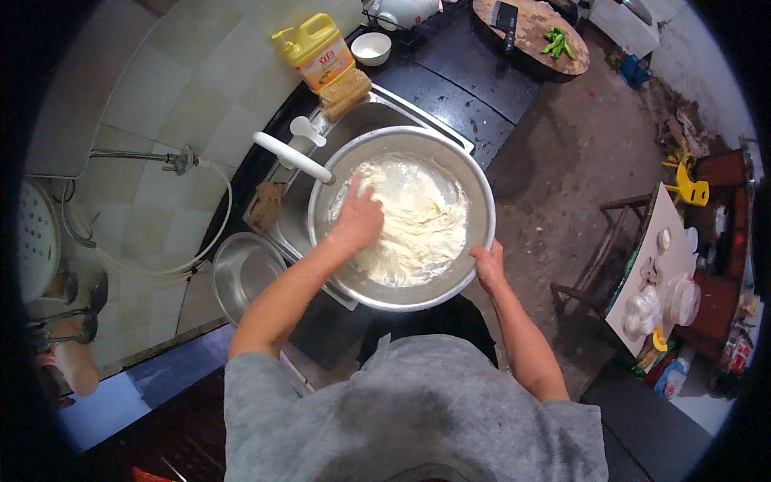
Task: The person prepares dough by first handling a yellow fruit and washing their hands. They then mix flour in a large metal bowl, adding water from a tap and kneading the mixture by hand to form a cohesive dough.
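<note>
A large round metal basin (pixel 402 298) rests over the sink, tilted slightly, with pale wet dough or batter (pixel 421 223) spread over its bottom. My left hand (pixel 360 218) is inside the basin at its left, fingers apart, at the edge of the dough; whether the fingertips press into it cannot be told. On the right, my right hand (pixel 489 265) grips the basin's rim, thumb on the inside. The white faucet spout (pixel 292 158) reaches over the basin's upper left rim.
A steel bowl (pixel 226 277) stands left of the sink (pixel 295 211). Beyond are a yellow detergent jug (pixel 322 57), a white bowl (pixel 371 49), and a round chopping board (pixel 482 15) with a cleaver (pixel 508 24) and green peppers (pixel 558 43). A cluttered table (pixel 626 313) stands right.
</note>
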Tool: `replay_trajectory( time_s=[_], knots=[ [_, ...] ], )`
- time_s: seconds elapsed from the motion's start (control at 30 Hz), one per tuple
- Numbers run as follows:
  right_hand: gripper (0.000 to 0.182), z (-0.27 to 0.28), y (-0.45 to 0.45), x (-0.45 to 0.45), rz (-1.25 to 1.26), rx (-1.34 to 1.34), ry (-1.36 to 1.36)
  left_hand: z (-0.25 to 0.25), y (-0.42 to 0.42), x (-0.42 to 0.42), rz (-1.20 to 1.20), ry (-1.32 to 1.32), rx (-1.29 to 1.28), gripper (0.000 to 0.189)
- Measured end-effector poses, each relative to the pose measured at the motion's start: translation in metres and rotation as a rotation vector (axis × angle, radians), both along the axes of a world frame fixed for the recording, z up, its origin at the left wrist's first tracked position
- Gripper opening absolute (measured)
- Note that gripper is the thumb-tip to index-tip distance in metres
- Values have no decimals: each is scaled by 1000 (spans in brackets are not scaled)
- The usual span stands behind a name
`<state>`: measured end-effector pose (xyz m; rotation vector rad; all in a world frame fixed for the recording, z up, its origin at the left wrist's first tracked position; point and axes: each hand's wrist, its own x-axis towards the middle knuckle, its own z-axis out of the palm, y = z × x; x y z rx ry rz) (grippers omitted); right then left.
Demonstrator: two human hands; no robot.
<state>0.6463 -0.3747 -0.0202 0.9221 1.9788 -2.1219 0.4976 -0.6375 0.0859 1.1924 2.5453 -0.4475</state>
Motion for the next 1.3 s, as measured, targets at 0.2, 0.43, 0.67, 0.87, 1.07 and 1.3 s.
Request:
replay_trajectory(
  time_s=[0.2, 0.43, 0.67, 0.87, 1.07, 1.3],
  knots=[
    [39, -2, 1, -4, -8, -19, 0, -1, 21, -22, 617, -445, 617, 38],
    [36, 4, 1, -8, 25, 43, 4, -99, 126, -31, 639, -421, 894, 40],
    [35, 19, 0, -13, 54, 124, -13, -105, 152, 18, 375, -473, 590, 28],
    [40, 16, 0, -10, 23, 50, -45, -65, 141, 49, 18, -451, 250, 23],
    [41, 5, 2, -1, 52, 61, -47, -59, 92, 72, -344, -261, 1, 18],
    [39, 9, -1, -1, 28, 30, -17, -41, 27, 36, -149, -102, 161, 15]
  ],
)
